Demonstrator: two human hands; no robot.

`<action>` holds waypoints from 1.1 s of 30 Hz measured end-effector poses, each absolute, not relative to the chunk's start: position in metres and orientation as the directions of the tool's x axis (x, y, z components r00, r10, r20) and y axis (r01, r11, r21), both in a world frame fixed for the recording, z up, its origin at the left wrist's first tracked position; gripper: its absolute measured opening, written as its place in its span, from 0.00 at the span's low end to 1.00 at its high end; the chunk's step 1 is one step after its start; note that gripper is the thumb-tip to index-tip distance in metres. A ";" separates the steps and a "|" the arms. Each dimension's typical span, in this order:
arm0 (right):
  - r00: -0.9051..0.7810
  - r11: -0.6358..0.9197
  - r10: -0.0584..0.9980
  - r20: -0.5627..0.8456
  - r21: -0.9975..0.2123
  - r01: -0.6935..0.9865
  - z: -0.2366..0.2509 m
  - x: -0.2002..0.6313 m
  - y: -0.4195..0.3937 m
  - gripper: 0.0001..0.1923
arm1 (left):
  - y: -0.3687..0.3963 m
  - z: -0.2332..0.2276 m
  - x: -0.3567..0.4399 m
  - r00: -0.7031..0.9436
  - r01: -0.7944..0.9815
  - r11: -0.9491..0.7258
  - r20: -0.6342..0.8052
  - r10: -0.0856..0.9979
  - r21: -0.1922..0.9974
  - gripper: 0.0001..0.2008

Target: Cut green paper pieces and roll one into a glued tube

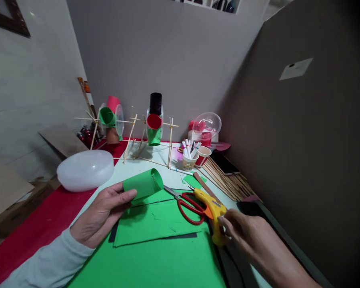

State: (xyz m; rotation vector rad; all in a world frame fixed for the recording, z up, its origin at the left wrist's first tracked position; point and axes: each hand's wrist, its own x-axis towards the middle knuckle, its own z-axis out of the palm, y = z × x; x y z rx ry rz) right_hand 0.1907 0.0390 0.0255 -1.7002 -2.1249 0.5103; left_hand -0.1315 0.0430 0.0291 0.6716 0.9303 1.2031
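My left hand (103, 214) is closed around one end of a green paper tube (142, 186), with its open end facing right. My right hand (243, 230) has its fingers curled against the handle of a yellow hot glue gun (211, 202), whose metal nozzle points up and left. Red-handled scissors (192, 212) lie just left of the glue gun, partly over green paper sheets (159, 224). Beneath the tube, those sheets are stacked with a dark sheet showing at the edge. A brown strip (208, 188) runs behind the glue gun.
Two stick frames bearing paper-tube wheels (154, 120) (111, 116) stand at the back. A white balloon-like bowl (85, 170) sits left. To the right are a cup of markers (189, 160), a red-and-white paper cup (203, 155), wooden sticks (225, 180) and a phone (226, 164).
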 end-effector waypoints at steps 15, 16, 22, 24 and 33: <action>-0.455 0.733 0.661 0.597 -0.644 0.221 0.027 0.092 0.060 0.06 | 0.028 0.031 -0.118 0.113 -0.492 0.333 -0.320 0.941 0.804 0.14; -0.457 0.739 0.651 0.606 -0.644 0.200 0.025 0.093 0.061 0.05 | 0.028 0.031 -0.117 0.092 -0.477 0.335 -0.333 0.938 0.813 0.13; -0.427 0.742 0.660 0.618 -0.624 0.245 0.013 0.095 0.060 0.06 | 0.032 0.024 -0.115 -0.075 -0.424 0.314 -0.378 0.923 0.850 0.15; -0.406 0.751 0.658 0.635 -0.598 0.280 0.012 0.097 0.060 0.06 | 0.033 0.023 -0.115 -0.126 -0.449 0.307 -0.400 0.908 0.839 0.19; -0.370 0.772 0.635 0.678 -0.540 0.336 0.015 0.098 0.061 0.06 | 0.036 0.027 -0.116 -0.145 -0.492 0.315 -0.433 0.890 0.812 0.22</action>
